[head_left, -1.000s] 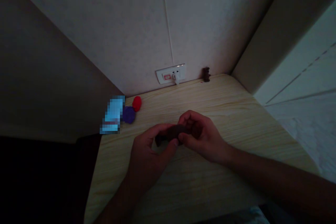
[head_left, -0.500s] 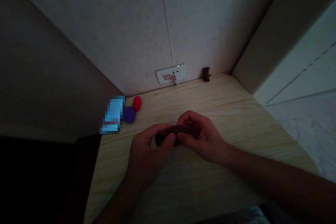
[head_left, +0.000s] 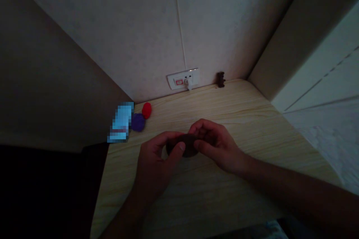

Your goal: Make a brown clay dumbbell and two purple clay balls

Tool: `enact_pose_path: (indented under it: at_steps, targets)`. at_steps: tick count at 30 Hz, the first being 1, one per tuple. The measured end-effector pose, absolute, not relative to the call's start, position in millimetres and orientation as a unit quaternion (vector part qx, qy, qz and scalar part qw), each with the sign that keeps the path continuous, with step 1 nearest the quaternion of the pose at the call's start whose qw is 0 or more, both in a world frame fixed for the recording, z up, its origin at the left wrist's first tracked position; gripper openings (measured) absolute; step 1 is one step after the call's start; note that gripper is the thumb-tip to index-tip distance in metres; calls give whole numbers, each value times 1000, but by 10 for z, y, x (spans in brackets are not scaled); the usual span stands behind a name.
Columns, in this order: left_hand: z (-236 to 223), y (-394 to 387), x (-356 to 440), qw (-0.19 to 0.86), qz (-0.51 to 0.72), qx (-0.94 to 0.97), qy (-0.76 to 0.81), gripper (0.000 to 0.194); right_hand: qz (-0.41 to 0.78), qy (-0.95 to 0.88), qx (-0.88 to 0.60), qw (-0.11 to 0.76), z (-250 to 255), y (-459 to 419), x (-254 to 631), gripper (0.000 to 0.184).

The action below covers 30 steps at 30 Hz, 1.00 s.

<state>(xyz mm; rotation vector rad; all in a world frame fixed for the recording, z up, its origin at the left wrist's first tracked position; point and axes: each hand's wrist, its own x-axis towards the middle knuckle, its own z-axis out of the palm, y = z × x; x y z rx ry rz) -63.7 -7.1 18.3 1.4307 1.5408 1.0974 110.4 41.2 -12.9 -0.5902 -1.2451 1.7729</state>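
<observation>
A dark brown piece of modelling clay (head_left: 189,148), rounded and flattened, is held between both hands just over the wooden table. My left hand (head_left: 157,160) grips its left side, thumb lying across the top and fingers curled behind. On the other side, my right hand (head_left: 217,143) pinches the right edge between thumb and bent fingers. Parts of the clay's far side are covered by the fingers. Toward the back left lie a purple lump (head_left: 138,122) and a smaller red lump (head_left: 146,110), close together.
A small dark brown figure (head_left: 220,79) stands at the table's back edge against the wall. Left of it, a white plug sits in a wall socket (head_left: 182,79). A blurred-out pale blue item (head_left: 121,122) lies at the left corner of the wooden table (head_left: 246,115).
Both thumbs have shifted slightly apart on the clay, and more of its top surface shows between them. The other things have stayed in place.
</observation>
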Motion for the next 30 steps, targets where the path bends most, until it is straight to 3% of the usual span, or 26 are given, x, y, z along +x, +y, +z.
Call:
enact_pose_path:
  at_steps: [19,30]
  targets:
    - [193,-80,-599,351,412,579,609,15,669,-539,-282,426,-119,394,1083,14]
    - [152,-75,-643,397,433,549,594,15,665,-549,-276,424,-123,400,1096,20]
